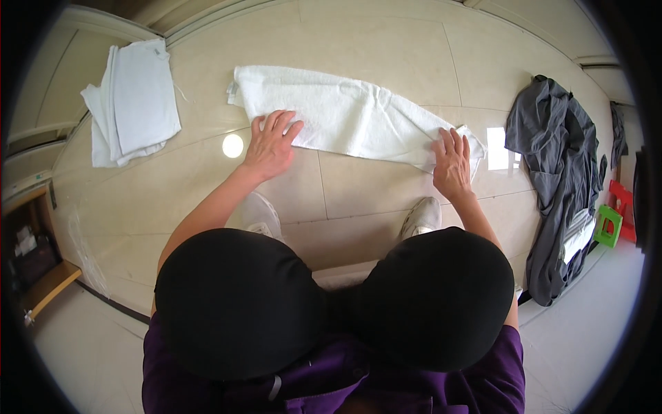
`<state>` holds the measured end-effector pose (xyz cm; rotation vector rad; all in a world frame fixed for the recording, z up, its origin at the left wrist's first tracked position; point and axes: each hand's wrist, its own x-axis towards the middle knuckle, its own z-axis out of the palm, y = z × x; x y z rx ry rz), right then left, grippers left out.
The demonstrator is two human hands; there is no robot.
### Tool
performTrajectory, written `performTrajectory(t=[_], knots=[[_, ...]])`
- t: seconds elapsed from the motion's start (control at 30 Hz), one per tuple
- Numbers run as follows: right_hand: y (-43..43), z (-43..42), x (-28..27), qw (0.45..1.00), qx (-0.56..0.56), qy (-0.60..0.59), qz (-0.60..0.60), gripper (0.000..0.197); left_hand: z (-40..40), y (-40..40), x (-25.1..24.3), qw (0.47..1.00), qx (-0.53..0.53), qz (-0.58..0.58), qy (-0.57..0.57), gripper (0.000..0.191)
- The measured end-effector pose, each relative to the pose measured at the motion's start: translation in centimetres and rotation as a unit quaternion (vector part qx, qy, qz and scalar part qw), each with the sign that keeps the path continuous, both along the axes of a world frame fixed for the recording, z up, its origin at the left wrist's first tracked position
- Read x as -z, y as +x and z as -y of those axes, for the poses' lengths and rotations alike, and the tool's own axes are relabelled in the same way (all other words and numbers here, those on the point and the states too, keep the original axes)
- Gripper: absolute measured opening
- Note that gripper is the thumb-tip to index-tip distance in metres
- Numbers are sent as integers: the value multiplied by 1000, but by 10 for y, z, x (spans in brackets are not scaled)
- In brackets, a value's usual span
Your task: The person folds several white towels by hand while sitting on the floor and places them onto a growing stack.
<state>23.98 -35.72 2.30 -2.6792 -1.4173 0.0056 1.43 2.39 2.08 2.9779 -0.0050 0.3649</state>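
Observation:
A white terry towel [351, 114] lies lengthwise across the tiled floor before me, with a few creases and its right end narrowed and bunched. My left hand [273, 147] rests on the towel's near edge towards its left end, fingers spread and pressing down. On the right end, my right hand [451, 160] touches the cloth with bent fingers; whether it pinches any fabric cannot be told. A small tag-like piece sticks out at the towel's left end. Further left, a stack of folded white towels [145, 98] lies on the floor.
A dark grey garment or cloth [558, 155] lies heaped on the right, with a folded white cloth [578, 238] on it. Beyond stand a green plastic stool [608, 225] and a red one [623, 207]. Clear plastic [85, 253] and a wooden shelf [54, 287] are at left.

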Motion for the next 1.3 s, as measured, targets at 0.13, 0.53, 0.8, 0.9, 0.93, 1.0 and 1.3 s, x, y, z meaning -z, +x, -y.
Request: performTrajectory(t=[0.13,0.53,0.8,0.9,0.93,1.0,1.3], knots=[[11,10,-14,999,-6,-24,-20,40,-30,-11,20,996,-28,-88,-21,34],[136,11,-60,990,120,68,-38,26,-161,39,-37,913,-174,-133,-345,29],[94,-20,-30,979,174,80,64,44,-143,85,-26,974,-206,86,21,47],[24,6,-5,999,14,5,-34,44,-102,17,2,997,-7,-27,-68,41],[9,12,-4,1000,1,-1,-31,45,-79,3,7,994,-10,-67,-90,41],[-1,17,3,1000,-11,3,11,43,-44,-15,5,988,-9,-109,-111,42],[64,7,11,998,43,11,48,18,-84,-26,27,995,-53,-84,30,41]])
